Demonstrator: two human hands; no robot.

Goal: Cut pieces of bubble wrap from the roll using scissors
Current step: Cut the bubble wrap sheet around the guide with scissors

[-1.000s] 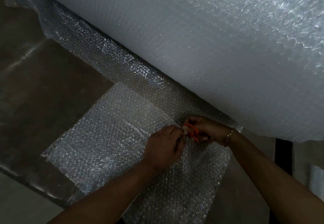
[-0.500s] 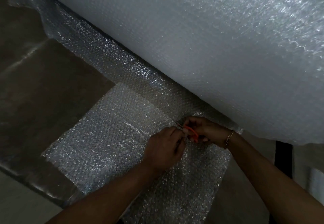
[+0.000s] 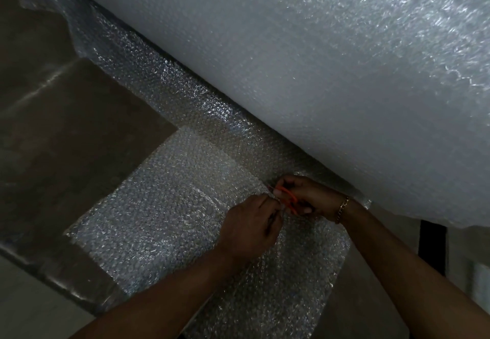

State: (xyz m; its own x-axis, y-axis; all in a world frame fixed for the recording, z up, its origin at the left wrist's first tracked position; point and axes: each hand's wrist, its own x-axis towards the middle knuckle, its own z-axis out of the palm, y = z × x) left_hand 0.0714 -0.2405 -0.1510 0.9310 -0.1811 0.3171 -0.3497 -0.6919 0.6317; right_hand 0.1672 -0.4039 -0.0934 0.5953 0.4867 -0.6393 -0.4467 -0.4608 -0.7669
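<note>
Bubble wrap (image 3: 164, 219): one sheet lying flat, mid-frame, coming out from under the roll (image 3: 318, 73) toward the person
Scissors (image 3: 287, 198): orange handles, at the sheet's far end just beside the roll; blades mostly hidden, so no clue how wide they gape
Right hand (image 3: 315, 199): fingers curled round the scissors handles, proper grip
Left hand (image 3: 249, 230): fingers bent in, pinching the wrap right next to the scissors, basically touching the other hand
Roll: huge, white-ish, fills the whole top right
Bracelet (image 3: 342, 208): gold-looking chain on the right wrist
Surface (image 3: 66, 126): brown, dim, a few shiny streaks, under the sheet and off to the left
</note>
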